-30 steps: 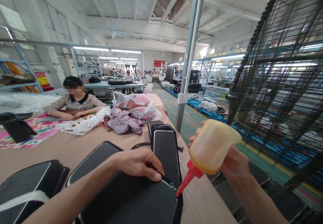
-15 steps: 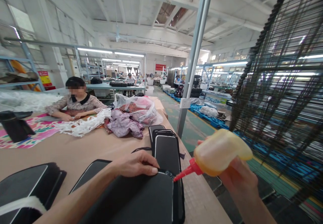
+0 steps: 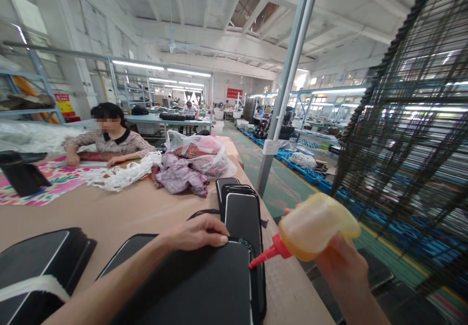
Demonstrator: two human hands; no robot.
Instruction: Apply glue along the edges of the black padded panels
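Note:
My right hand (image 3: 343, 266) grips a yellow squeeze bottle (image 3: 318, 227) with a red nozzle (image 3: 265, 255). The nozzle tip touches the right edge of a flat black panel (image 3: 197, 286) lying in front of me on the brown table (image 3: 139, 210). My left hand (image 3: 199, 233) rests on the panel's far edge with its fingers curled and pressing down, holding the panel in place. More black panels (image 3: 241, 215) lie stacked just beyond it.
Another stack of black panels (image 3: 32, 256) lies at the left. A person (image 3: 107, 142) works across the table among white strips, purple cloth (image 3: 179, 178) and a plastic bag (image 3: 203, 154). A metal post (image 3: 288, 81) and a dark wire rack (image 3: 409, 120) stand to the right.
The nozzle has slid along the panel's right edge from the near corner toward the far end. The bottle tilted flatter. My left hand stayed pressing on the panel.

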